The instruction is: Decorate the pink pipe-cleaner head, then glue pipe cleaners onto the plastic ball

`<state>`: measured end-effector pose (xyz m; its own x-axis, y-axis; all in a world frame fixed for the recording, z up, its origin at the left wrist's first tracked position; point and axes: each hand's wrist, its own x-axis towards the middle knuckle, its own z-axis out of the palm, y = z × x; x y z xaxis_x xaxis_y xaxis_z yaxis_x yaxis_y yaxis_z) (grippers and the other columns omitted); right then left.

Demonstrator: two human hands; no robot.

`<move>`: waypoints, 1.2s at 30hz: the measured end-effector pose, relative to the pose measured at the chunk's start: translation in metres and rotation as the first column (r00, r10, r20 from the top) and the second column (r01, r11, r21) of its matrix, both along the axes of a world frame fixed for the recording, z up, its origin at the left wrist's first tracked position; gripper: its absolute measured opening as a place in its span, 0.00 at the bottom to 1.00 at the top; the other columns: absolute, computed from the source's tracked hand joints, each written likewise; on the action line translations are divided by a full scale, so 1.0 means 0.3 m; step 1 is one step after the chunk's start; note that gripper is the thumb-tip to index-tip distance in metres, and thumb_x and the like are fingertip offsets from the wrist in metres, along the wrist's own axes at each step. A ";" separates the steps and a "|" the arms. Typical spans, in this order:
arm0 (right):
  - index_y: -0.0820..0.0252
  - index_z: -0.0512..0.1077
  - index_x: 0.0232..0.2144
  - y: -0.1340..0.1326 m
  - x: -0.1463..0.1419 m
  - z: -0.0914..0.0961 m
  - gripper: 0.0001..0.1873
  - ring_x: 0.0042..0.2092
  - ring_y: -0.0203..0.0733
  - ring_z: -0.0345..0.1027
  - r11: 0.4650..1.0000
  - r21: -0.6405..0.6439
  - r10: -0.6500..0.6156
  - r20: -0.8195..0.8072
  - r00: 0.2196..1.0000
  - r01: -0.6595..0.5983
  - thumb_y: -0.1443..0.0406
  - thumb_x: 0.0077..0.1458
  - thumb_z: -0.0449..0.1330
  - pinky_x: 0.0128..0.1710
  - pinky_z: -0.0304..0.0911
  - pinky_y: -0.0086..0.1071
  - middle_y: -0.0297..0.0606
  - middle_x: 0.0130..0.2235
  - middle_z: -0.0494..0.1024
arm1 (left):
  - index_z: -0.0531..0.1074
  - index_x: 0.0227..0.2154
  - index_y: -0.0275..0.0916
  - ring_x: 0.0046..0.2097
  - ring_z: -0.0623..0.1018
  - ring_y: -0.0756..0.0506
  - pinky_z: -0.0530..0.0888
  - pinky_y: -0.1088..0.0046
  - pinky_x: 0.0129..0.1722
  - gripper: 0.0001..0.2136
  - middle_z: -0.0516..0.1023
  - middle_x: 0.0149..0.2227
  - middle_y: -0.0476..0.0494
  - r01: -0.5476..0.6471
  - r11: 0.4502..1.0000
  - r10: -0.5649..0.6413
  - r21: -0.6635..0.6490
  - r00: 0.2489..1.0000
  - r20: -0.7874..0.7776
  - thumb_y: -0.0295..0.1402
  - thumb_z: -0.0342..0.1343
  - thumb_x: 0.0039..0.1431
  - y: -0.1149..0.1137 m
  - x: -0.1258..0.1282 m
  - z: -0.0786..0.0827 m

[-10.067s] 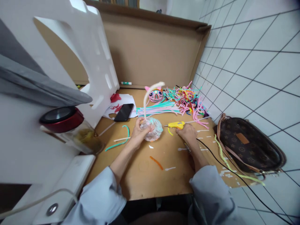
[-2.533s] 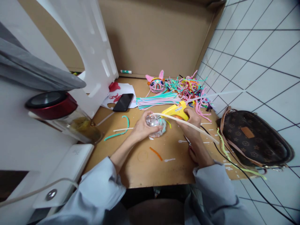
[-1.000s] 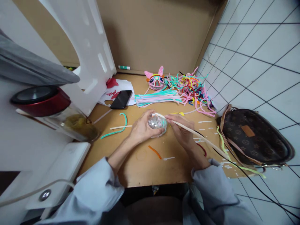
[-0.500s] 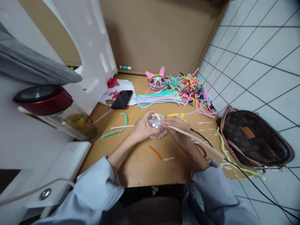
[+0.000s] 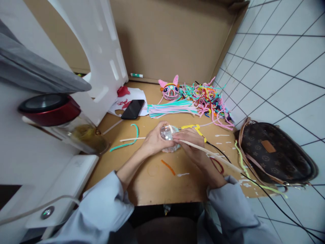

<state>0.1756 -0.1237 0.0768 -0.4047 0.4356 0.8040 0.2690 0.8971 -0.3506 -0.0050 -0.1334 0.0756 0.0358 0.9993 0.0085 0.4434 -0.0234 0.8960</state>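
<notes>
My left hand (image 5: 153,139) is closed around the side of a clear round ball (image 5: 166,133), with thumb and fingers curled on it. A long cream pipe cleaner (image 5: 210,153) is pinched in my right hand (image 5: 191,142), one end lying against the top of the ball and the other trailing down to the right. Behind my right hand lies a yellow glue gun (image 5: 201,131), partly hidden by it. A turquoise pipe cleaner (image 5: 137,130) is bent on the table to the left. Nearer me is a short orange piece (image 5: 168,167).
At the back stand a pink-eared craft head (image 5: 170,90), a bundle of pipe cleaners (image 5: 172,108) and a tangled heap (image 5: 203,96). A phone (image 5: 133,109) rests on paper. A glass bottle (image 5: 83,132) is left; a brown handbag (image 5: 276,150) is right.
The cream pipe cleaner's end now lies flatter over the ball, and my right fingers have shifted slightly down. More of the glue gun shows. The view has tilted a little.
</notes>
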 end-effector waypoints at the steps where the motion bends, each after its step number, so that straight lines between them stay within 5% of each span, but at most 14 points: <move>1: 0.55 0.79 0.35 0.001 0.000 -0.002 0.07 0.38 0.40 0.81 1.000 -0.003 0.007 0.000 1.000 -0.007 0.66 0.63 0.60 0.41 0.73 0.37 0.37 0.37 0.86 | 0.66 0.53 0.41 0.42 0.77 0.43 0.72 0.67 0.44 0.35 0.78 0.43 0.47 -0.001 1.000 0.001 -0.008 1.000 -0.001 0.38 0.64 0.37 0.000 0.000 0.002; 26: 0.58 0.78 0.38 0.015 -0.007 -0.010 0.06 0.41 0.39 0.79 0.994 -0.083 0.076 0.031 0.997 -0.073 0.64 0.62 0.61 0.43 0.73 0.33 0.39 0.38 0.84 | 0.66 0.49 0.40 0.41 0.76 0.45 0.73 0.67 0.45 0.34 0.76 0.39 0.48 -0.014 1.000 0.014 -0.006 0.989 0.148 0.38 0.67 0.33 0.022 -0.013 -0.015; 36: 0.56 0.74 0.52 -0.021 0.017 0.057 0.23 0.52 0.47 0.73 0.972 -0.216 0.134 0.218 0.967 -0.086 0.54 0.56 0.67 0.51 0.67 0.43 0.44 0.51 0.80 | 0.65 0.45 0.39 0.32 0.71 0.50 0.70 0.74 0.34 0.30 0.71 0.33 0.54 0.062 0.993 -0.025 -0.104 0.945 0.327 0.39 0.62 0.34 0.020 -0.027 0.001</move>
<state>0.1806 -0.1300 0.0939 -0.6224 0.5223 0.5829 0.2670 0.8418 -0.4692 -0.0129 -0.1274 0.0759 0.0934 0.9920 -0.0845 0.1289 0.0721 0.9890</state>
